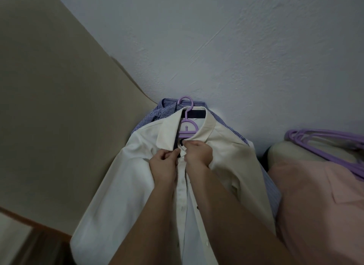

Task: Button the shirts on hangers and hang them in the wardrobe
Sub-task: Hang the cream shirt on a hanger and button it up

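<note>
Fingers (173, 154) of the left hand (164, 164) and right hand (199, 153) pinch the front edges of a white shirt (118, 185) just below its collar. The shirt sits on a purple hanger (187, 129), over a blue checked shirt (151, 116) against the wall (236, 47).

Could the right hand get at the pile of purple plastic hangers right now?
Probably, once freed: the right hand pinches the white collared shirt; nothing covers the purple plastic hangers.

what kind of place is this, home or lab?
Likely a home, a bedroom or laundry corner: a white shirt on a purple hanger by a textured painted wall, and spare purple hangers heaped on a pink shirt.
</note>
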